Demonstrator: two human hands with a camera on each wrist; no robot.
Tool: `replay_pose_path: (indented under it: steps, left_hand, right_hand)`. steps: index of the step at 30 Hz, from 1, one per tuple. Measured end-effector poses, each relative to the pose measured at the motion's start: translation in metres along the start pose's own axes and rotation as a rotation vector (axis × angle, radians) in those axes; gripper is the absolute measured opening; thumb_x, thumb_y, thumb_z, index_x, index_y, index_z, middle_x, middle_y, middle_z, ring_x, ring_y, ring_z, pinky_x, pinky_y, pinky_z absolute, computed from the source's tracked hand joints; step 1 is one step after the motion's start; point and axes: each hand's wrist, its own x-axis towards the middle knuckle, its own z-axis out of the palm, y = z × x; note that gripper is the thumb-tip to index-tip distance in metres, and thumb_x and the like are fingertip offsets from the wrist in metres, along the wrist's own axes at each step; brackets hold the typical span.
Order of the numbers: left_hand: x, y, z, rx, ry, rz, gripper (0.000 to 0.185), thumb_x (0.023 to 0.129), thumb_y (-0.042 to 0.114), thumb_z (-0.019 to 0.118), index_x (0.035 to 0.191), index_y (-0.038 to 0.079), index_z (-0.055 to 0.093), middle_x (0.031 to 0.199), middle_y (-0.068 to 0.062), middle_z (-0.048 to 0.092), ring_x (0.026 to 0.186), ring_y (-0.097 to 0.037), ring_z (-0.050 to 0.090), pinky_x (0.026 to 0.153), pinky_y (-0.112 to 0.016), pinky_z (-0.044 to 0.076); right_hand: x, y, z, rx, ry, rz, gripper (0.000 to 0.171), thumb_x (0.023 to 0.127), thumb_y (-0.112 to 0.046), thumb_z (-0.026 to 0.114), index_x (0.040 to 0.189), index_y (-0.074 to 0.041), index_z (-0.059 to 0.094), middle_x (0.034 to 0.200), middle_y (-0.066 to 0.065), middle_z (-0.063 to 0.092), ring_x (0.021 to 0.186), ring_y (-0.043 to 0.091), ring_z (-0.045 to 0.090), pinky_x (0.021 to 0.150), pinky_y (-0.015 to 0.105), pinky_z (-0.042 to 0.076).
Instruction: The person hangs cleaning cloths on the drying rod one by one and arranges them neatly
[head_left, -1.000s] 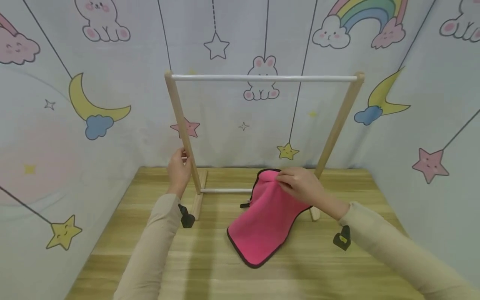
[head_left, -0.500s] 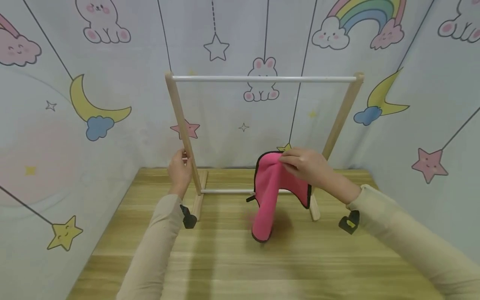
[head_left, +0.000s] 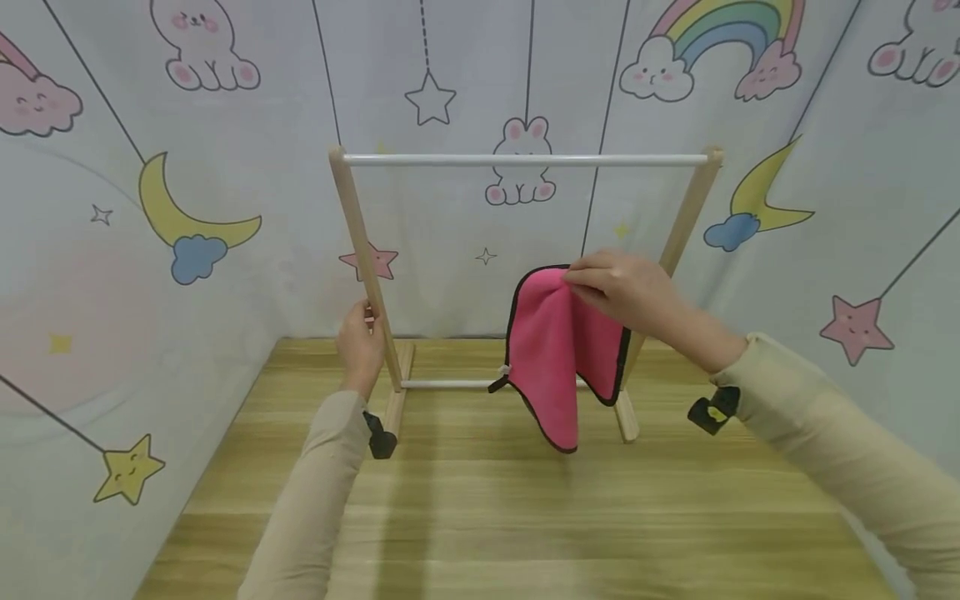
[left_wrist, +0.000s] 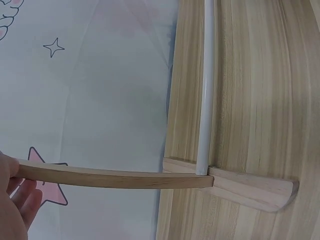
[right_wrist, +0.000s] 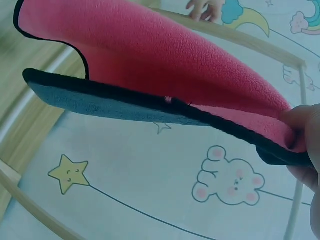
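A pink towel (head_left: pixel 543 358) with dark edging and a small dark loop hangs in folds in the head view. My right hand (head_left: pixel 630 292) pinches its upper edge, holding it off the table in front of the rack. The towel's other face (right_wrist: pixel 100 107) looks blue-grey in the right wrist view. On the left, my left hand (head_left: pixel 360 346) grips the wooden post (left_wrist: pixel 100 177) of the rack partway up, fingers bent round it. The rack's white top bar (head_left: pixel 517 159) runs level between two wooden posts, above the towel.
A white lower bar (head_left: pixel 450 384) joins the rack's wooden feet (head_left: pixel 626 417) on the wood-grain table (head_left: pixel 480 517). Behind and at the sides hangs a white cloth (head_left: pixel 247 150) printed with stars, moons and bears. Each wrist carries a black camera mount (head_left: pixel 381 437).
My right hand has risen with the towel. The towel's lower part, spread on the table before, now hangs free in the air. The left hand has stayed on the post.
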Motion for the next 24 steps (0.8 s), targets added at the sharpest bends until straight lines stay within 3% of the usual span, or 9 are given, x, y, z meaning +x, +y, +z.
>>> replay_pose_path:
  steps: [9, 24]
  left_hand:
    - [0.000, -0.002, -0.002, 0.002, -0.005, 0.008, 0.023, 0.089, 0.007, 0.056, 0.110, 0.000, 0.057, 0.102, -0.016, 0.063, 0.088, -0.030, 0.062, 0.081, -0.048, 0.044]
    - [0.000, 0.000, -0.003, 0.018, -0.017, 0.009, 0.023, 0.089, 0.007, 0.056, 0.111, 0.000, 0.057, 0.101, -0.016, 0.063, 0.087, -0.030, 0.063, 0.080, -0.047, 0.045]
  right_hand:
    - [0.019, 0.010, -0.025, -0.045, 0.021, 0.073, 0.019, 0.074, -0.001, 0.072, 0.093, 0.001, 0.070, 0.082, 0.014, 0.067, 0.076, 0.027, 0.063, 0.064, 0.037, 0.053]
    - [0.050, 0.030, -0.046, -0.079, 0.181, 0.192, 0.021, 0.079, -0.002, 0.067, 0.100, 0.002, 0.068, 0.091, 0.018, 0.067, 0.085, 0.032, 0.062, 0.076, 0.043, 0.051]
